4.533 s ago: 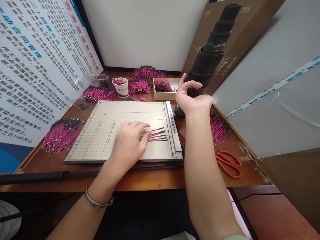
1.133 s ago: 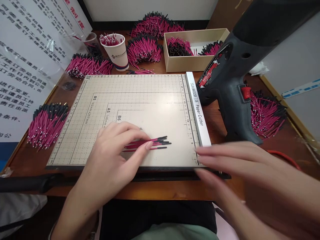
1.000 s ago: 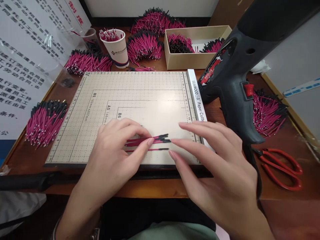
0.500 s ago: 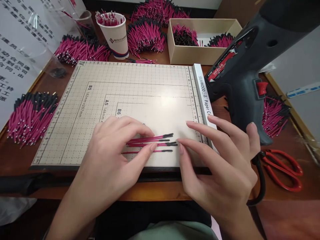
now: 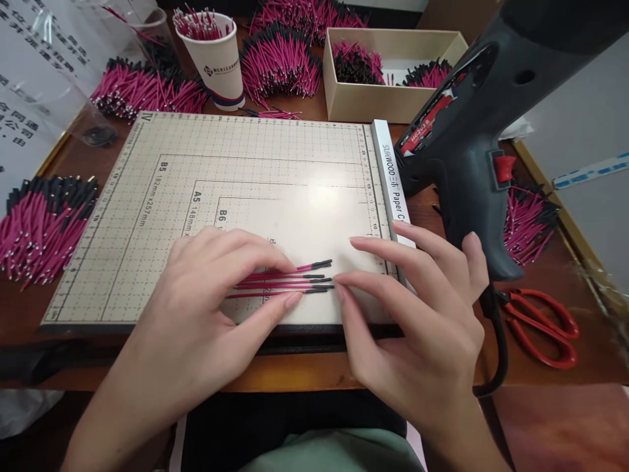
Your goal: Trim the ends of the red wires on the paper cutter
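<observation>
Thin pink wires with black sleeved ends [image 5: 282, 283] lie left-to-right on the beige gridded cutter board [image 5: 236, 196]. Your left hand [image 5: 206, 295] presses them flat; your right hand [image 5: 417, 308], open, fingertips at their black ends.

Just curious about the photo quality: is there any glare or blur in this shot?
Head view: a bright glare patch sits on the cutting board; the table's right edge smears with blur; the wires under both hands look sharp; straight edges bow from wide-angle distortion.

I'm looking at a small assembly workshop: heaps of pink wires [image 5: 280, 59] crowd the table [image 5: 304, 370], beside a paper cutter [image 5: 246, 190] and hot glue gun [image 5: 472, 144].
</observation>
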A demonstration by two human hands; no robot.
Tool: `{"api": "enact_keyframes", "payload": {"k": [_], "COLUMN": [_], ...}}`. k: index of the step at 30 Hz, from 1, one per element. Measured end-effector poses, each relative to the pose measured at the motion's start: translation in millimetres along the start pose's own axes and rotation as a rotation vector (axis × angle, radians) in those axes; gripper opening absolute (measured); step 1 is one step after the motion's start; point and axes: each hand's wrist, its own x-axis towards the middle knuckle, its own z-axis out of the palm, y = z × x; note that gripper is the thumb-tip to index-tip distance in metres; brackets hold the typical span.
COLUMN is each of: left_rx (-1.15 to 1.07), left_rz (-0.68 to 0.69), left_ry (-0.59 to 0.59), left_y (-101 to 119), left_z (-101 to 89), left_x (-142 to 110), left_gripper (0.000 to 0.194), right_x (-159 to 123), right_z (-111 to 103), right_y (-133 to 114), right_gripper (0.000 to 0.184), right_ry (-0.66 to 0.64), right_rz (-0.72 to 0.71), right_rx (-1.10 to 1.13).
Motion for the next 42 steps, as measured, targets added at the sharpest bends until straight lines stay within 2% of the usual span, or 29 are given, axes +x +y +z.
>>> {"api": "enact_keyframes", "payload": {"k": [7,14,21,25,33,42], "left_rx": [-0.019,-0.033,-0.020,-0.022,0.006,0.002], "left_rz": [0.039,0.037,0.027,0.004,0.012,0.047], "left_ry": [0.035,0.030,0.014,0.016,0.015,0.009], "left_y": [-1.2,-1.3,-0.3,-0.6,-3.8,-2.4], "left_z": [1.3,2.0,0.6,-0.3,2.0,-0.7], "left_x": [1.1,1.3,1.1,-1.5,-1.6,-1.8], "left_gripper": [0.006,0.007,0.008,0.010,0.014,0.012], "right_x": [-3.3,-3.8,-4.7,-4.9,-2.9,-3.2], "right_z": [1.2,-3.5,-2.9,-4.3,-3.2,-3.3], "right_y": [4.0,5.6,2.9,1.8,-1.0,-1.1], "right_gripper": [0.011,0.013,0.032,0.034,0.019,0.019], "right_ry": [0.092,0.047,0.032,-0.006,-0.013,0.001], "right_rz": [-0.040,-0.030,0.020,0.030,0.037,0.037], "right_rx": [0.027,0.093,0.141,0.144,0.100,0.078]}}
